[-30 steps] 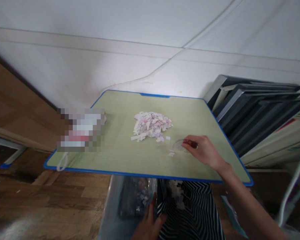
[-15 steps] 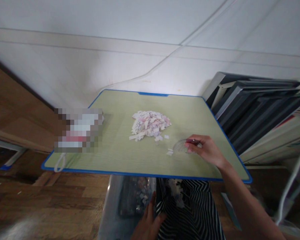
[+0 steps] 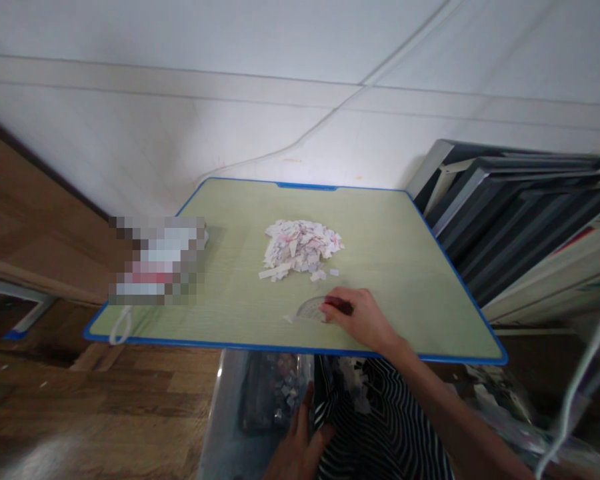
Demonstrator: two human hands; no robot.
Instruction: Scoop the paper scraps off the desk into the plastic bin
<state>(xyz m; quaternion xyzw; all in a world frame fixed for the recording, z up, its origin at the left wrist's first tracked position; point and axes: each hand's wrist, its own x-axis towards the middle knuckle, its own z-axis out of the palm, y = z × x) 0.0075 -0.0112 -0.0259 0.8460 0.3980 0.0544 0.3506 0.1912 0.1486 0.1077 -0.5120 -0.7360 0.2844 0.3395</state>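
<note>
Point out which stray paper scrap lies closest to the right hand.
The lone paper scrap just left of the clear protractor that the right hand touches. The other loose scraps sit farther off, at the near edge of the paper pile.

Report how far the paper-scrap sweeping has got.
Done: scraps already lie in the clear bag under the table's near edge. In hand: the right hand presses a clear scraper flat, a few scraps ahead of it; the left hand rests on the bag. Left: the main pile sits mid-table.
</note>
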